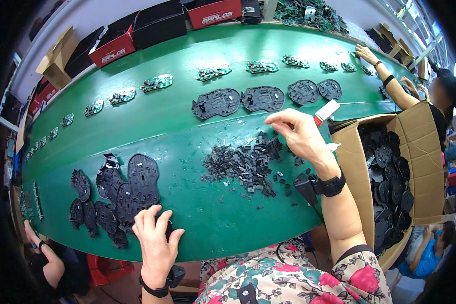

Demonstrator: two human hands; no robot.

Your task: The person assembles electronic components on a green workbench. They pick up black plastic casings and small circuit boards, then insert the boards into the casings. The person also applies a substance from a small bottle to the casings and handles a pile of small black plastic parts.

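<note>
The left hand (pixel 156 243) lies flat, fingers spread, on the near edge of a stack of black shells (pixel 117 195), apparently steadying it. The right hand (pixel 298 133) hovers over a heap of small black clips (pixel 245 163) mid-counter (pixel 187 126), fingertips pressed together as if pinching 1; I cannot tell. A box (pixel 390 167) of shells stands at right, within reach.

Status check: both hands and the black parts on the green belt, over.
Left hand flat on stack of black base plates. Right hand pinching at pile of small black clips, grip unclear. Open cardboard box beside right wrist.
</note>
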